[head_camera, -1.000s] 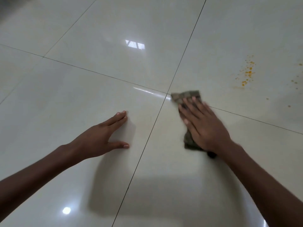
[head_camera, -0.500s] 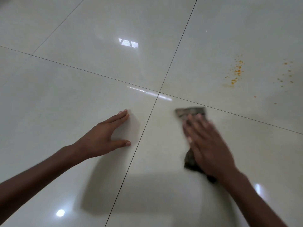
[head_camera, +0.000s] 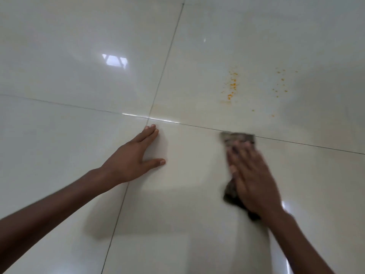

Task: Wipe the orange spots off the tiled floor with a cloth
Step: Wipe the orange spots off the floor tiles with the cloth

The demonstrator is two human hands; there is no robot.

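Left hand (head_camera: pixel 136 155): flat on the tiled floor (head_camera: pixel 79 56), fingers straight, thumb out, holding nothing; it likely props the person's weight.
Right hand (head_camera: pixel 254 180): fingers stretched over the cloth (head_camera: pixel 237 137), pressing rather than gripping, so the whole pad rubs; blur hides their exact spread.
Cloth: dark, folded, under the right palm, far edge at the grout line (head_camera: pixel 296 142).
Orange spots (head_camera: pixel 232 86): two scatters on the tile beyond that line, apart from the cloth, not yet wiped.

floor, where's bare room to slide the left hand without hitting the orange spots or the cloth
Bare: the far-left tile beyond the left hand, and the stretch between that hand and the cloth under the right hand. Crowded: the far-right tile, where the orange spots scatter just past the cloth.
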